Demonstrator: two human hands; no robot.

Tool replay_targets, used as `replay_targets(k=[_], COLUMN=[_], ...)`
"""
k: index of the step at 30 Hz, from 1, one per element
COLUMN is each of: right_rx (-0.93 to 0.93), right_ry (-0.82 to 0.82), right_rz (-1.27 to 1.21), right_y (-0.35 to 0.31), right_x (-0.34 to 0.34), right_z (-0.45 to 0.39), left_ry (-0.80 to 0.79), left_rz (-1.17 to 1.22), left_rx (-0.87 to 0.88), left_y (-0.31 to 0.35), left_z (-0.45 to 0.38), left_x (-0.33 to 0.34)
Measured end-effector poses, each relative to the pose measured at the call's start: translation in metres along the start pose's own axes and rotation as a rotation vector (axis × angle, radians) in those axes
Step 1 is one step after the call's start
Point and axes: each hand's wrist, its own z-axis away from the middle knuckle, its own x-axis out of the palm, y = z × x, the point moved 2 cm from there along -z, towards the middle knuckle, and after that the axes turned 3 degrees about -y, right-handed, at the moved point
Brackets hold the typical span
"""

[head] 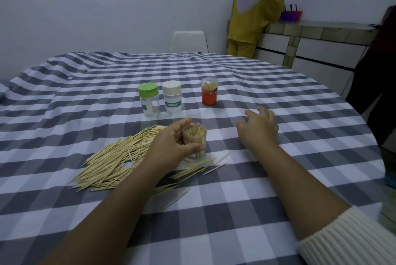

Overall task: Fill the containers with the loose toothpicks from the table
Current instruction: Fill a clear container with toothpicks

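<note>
1. Left hand (171, 142): fingers and thumb curled round the open jar (195, 139), gripping it near the table's middle, toward the near edge.
2. Right hand (258, 128): fingers loosely spread and bent, holding nothing, just above or on the cloth (257, 189) to the right of the jar; contact cannot be told.
3. Open jar: clear, upright, lid off, packed with toothpicks standing on end.
4. Loose toothpicks (115, 162): 1 large heap left of the jar, reaching toward the left edge; a smaller scatter (199, 167) just in front of the jar and under the left forearm.
5. Green-lid jar (148, 99): clear, closed, nearly empty, a few picks inside; stands beyond the heap.
6. White-lid jar (172, 98): closed, labelled "TOOTHPICK", just beside the green-lid jar; contents cannot be told.
7. Orange jar (209, 91): clear cap, toothpick tips showing at the top; stands apart to the right of the other 2.
8. Open room: bare checked cloth along the right edge, the far edge and the near edge between the forearms.
9. Chair (188, 41): white, at the far edge.
</note>
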Motion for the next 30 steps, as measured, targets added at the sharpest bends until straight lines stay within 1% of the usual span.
replay_targets(k=[2,4,10,12,15,17,19,24,30], right_rx=[0.074,0.098,0.042,-0.019,-0.175,-0.293,-0.379,-0.463,-0.485], right_ry=[-0.031,-0.049,-0.033,-0.074,-0.239,-0.357,-0.420,-0.406,-0.397], right_rz=[0.067,0.094,0.037,-0.034,-0.235,-0.308,-0.356,-0.510,-0.743], right_y=[0.012,0.018,0.014,0.006,-0.009,-0.020,-0.028,-0.036,-0.047], right_x=[0.000,0.000,-0.002,-0.001,-0.001,-0.002,-0.004,-0.013,-0.014], right_z=[-0.004,-0.006,-0.003,-0.002,0.010,0.020,0.027,0.032,0.038], left_ry=[0.003,0.007,0.004,0.003,0.003,-0.001,-0.002,0.005,-0.008], left_rz=[0.003,0.006,0.021,0.021,0.025,0.038,0.047,0.000,0.020], left_rx=[-0.001,-0.007,-0.013,-0.014,-0.016,-0.015,-0.011,0.001,0.022], left_y=[0.000,0.000,0.001,0.001,0.001,0.000,-0.002,-0.001,-0.001], left_z=[0.000,0.000,0.001,0.000,0.001,0.001,0.001,0.000,0.001], left_x=[0.000,0.001,0.001,0.001,0.001,0.001,0.001,0.001,0.000])
